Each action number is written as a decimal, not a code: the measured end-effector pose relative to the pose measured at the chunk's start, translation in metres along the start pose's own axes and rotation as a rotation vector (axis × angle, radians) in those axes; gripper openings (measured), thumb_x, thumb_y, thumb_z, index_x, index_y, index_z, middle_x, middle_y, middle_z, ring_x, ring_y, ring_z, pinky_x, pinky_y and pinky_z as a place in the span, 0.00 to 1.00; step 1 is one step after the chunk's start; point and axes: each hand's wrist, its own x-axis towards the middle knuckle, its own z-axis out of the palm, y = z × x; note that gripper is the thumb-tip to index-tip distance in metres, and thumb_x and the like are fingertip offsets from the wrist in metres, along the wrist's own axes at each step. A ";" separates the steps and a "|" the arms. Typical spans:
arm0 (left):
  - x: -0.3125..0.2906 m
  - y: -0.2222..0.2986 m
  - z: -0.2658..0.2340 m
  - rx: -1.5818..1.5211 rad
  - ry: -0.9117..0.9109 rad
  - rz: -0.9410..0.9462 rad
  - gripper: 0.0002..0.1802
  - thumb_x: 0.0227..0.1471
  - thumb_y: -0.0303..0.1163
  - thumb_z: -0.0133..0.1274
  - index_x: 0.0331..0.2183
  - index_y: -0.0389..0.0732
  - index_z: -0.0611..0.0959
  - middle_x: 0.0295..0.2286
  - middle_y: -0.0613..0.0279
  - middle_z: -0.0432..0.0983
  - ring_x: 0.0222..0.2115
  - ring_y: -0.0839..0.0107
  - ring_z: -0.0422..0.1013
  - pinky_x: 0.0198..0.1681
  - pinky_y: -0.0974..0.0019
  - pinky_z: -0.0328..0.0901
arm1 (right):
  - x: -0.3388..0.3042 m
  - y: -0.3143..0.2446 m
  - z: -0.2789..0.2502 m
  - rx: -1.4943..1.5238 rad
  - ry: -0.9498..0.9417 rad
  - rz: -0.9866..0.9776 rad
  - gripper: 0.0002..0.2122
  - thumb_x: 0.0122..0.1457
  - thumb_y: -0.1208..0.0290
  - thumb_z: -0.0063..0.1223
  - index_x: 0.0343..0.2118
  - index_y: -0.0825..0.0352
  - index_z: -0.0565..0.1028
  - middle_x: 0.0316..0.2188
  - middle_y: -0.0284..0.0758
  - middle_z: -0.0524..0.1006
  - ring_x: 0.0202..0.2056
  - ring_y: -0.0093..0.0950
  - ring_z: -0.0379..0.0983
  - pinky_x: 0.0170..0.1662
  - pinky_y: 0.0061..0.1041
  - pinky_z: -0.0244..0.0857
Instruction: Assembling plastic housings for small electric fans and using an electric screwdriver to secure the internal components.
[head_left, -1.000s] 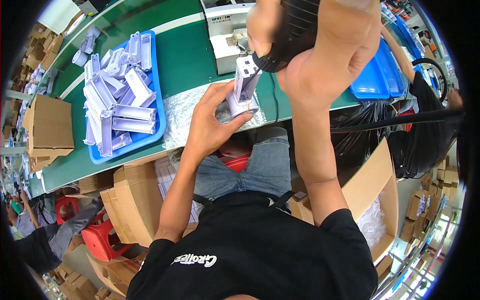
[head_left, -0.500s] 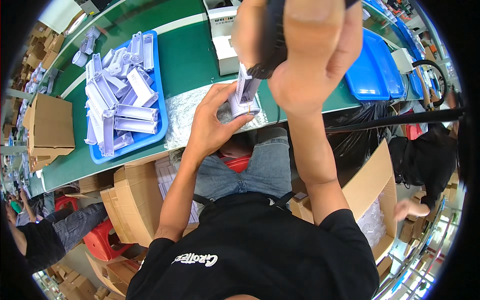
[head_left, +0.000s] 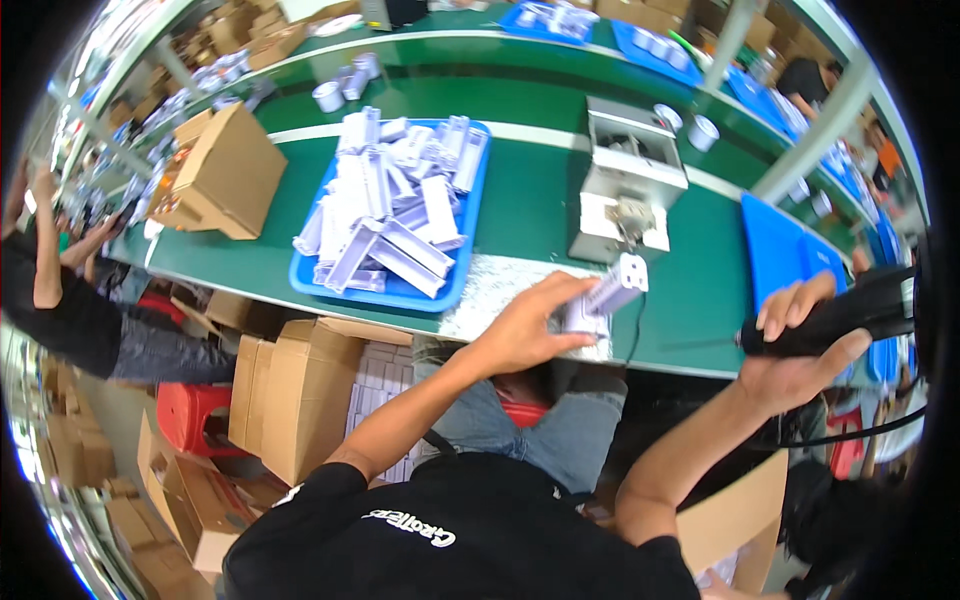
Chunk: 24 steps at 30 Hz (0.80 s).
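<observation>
Along the green workbench (head_left: pixel 535 225), past the blue tray (head_left: pixel 466 250) at upper left, pinches a pale housing (head_left: pixel 615 290) at centre with the left hand (head_left: pixel 530 325), just right of the palm; at right, grips a black driver (head_left: pixel 850 315) in the right hand (head_left: pixel 785 378), well apart from the housing. Likely between fastenings; calls for steady holding.

Black T-shirt (head_left: pixel 480 540), white lettering (head_left: pixel 412 526), blue jeans (head_left: pixel 578 432)
</observation>
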 end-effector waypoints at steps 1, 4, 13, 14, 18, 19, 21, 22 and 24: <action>0.000 0.010 -0.007 0.031 -0.047 -0.023 0.38 0.48 0.32 0.71 0.59 0.36 0.75 0.49 0.50 0.75 0.49 0.54 0.73 0.55 0.59 0.66 | -0.006 0.009 -0.008 -0.111 0.059 -0.004 0.38 0.70 0.45 0.47 0.68 0.74 0.53 0.24 0.33 0.67 0.18 0.22 0.64 0.24 0.23 0.63; -0.002 0.054 -0.052 -0.037 -0.170 -0.023 0.43 0.47 0.33 0.72 0.62 0.37 0.72 0.52 0.54 0.74 0.54 0.60 0.71 0.60 0.58 0.64 | -0.033 0.049 -0.039 -0.498 0.136 0.057 0.25 0.69 0.69 0.52 0.63 0.76 0.62 0.28 0.35 0.73 0.26 0.21 0.69 0.34 0.22 0.65; 0.193 -0.001 -0.219 0.377 -0.177 -0.150 0.34 0.56 0.48 0.64 0.55 0.35 0.77 0.44 0.56 0.79 0.44 0.70 0.76 0.48 0.66 0.72 | -0.109 0.102 -0.070 -0.833 0.262 0.220 0.10 0.72 0.76 0.44 0.50 0.77 0.70 0.33 0.33 0.71 0.34 0.21 0.68 0.44 0.21 0.64; 0.215 -0.027 -0.236 0.387 -0.175 -0.313 0.34 0.56 0.49 0.65 0.54 0.34 0.78 0.44 0.56 0.80 0.45 0.69 0.76 0.48 0.66 0.72 | -0.115 0.108 -0.071 -0.887 0.268 0.247 0.09 0.72 0.76 0.44 0.47 0.76 0.72 0.31 0.33 0.71 0.33 0.21 0.68 0.43 0.21 0.64; 0.270 -0.133 -0.303 0.461 -0.219 -0.599 0.34 0.56 0.55 0.63 0.52 0.36 0.80 0.41 0.60 0.80 0.41 0.70 0.77 0.47 0.64 0.72 | -0.118 0.118 -0.065 -1.070 0.252 0.195 0.08 0.71 0.77 0.44 0.44 0.75 0.75 0.27 0.33 0.72 0.30 0.23 0.68 0.38 0.23 0.64; 0.275 -0.148 -0.317 0.465 -0.220 -0.720 0.35 0.55 0.57 0.64 0.51 0.36 0.81 0.41 0.59 0.80 0.40 0.70 0.77 0.45 0.63 0.73 | -0.118 0.119 -0.062 -1.086 0.271 0.192 0.08 0.71 0.77 0.45 0.44 0.75 0.75 0.27 0.33 0.72 0.29 0.23 0.68 0.37 0.23 0.65; 0.283 -0.162 -0.329 0.539 -0.211 -0.783 0.40 0.54 0.63 0.61 0.52 0.37 0.81 0.44 0.55 0.81 0.42 0.64 0.77 0.46 0.59 0.73 | -0.115 0.121 -0.066 -1.097 0.264 0.202 0.08 0.71 0.76 0.45 0.44 0.75 0.76 0.27 0.34 0.73 0.29 0.24 0.68 0.37 0.24 0.65; 0.277 -0.163 -0.366 0.591 -0.215 -0.740 0.44 0.53 0.66 0.60 0.55 0.35 0.80 0.48 0.49 0.80 0.46 0.59 0.76 0.48 0.55 0.73 | -0.114 0.123 -0.062 -1.061 0.283 0.225 0.09 0.71 0.76 0.45 0.45 0.75 0.76 0.27 0.34 0.73 0.29 0.24 0.68 0.37 0.24 0.65; 0.283 -0.157 -0.338 0.806 -0.166 -0.598 0.50 0.53 0.67 0.58 0.59 0.31 0.75 0.55 0.43 0.74 0.57 0.51 0.70 0.55 0.53 0.70 | -0.117 0.118 -0.063 -1.112 0.342 0.253 0.09 0.71 0.75 0.47 0.45 0.75 0.76 0.27 0.33 0.72 0.29 0.23 0.67 0.38 0.24 0.65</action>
